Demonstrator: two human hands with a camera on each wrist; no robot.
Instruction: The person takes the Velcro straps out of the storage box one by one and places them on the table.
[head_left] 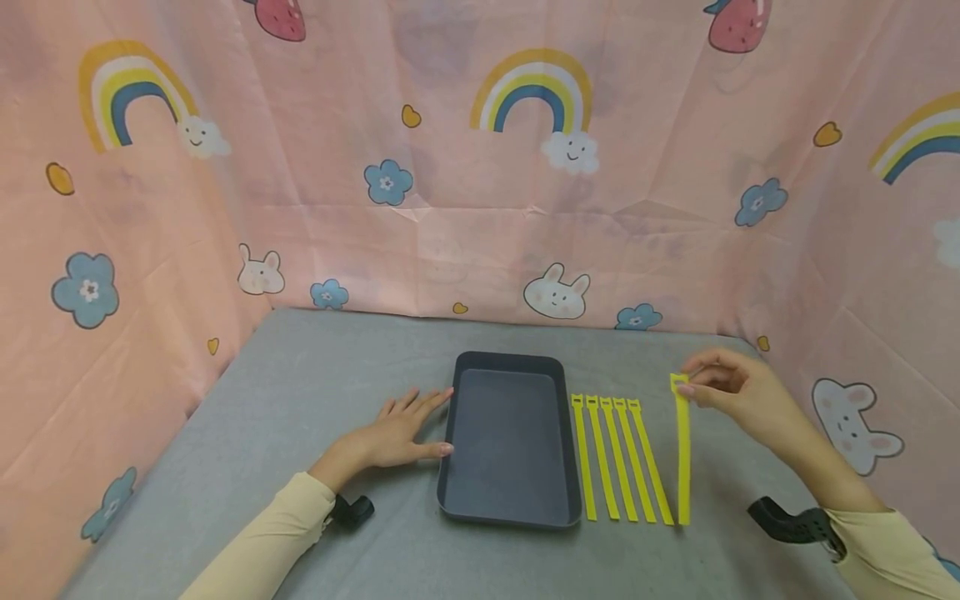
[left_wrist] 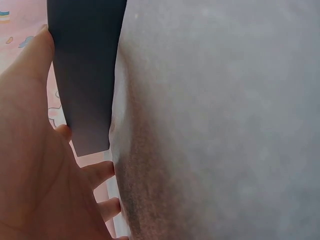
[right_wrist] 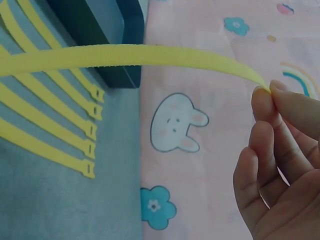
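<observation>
My right hand (head_left: pixel 750 400) pinches the slotted head of a yellow hook-and-loop cable tie (head_left: pixel 683 458) between thumb and index finger. The strap hangs down, and in the right wrist view the tie (right_wrist: pixel 150 55) arcs across the picture from the fingertips. To its left, several more yellow cable ties (head_left: pixel 620 460) lie side by side on the table, slotted heads toward the back. A dark grey rectangular tray (head_left: pixel 513 442) stands left of that row. With fingers spread, my left hand (head_left: pixel 393 435) touches the left side of the tray, seen as a dark wall (left_wrist: pixel 90 75) in the left wrist view.
A grey cloth covers the table (head_left: pixel 352 350). Pink printed curtain (head_left: pixel 435 250) encloses the back and both sides. Black wrist mounts (head_left: pixel 787 521) sit on both forearms, close above the table.
</observation>
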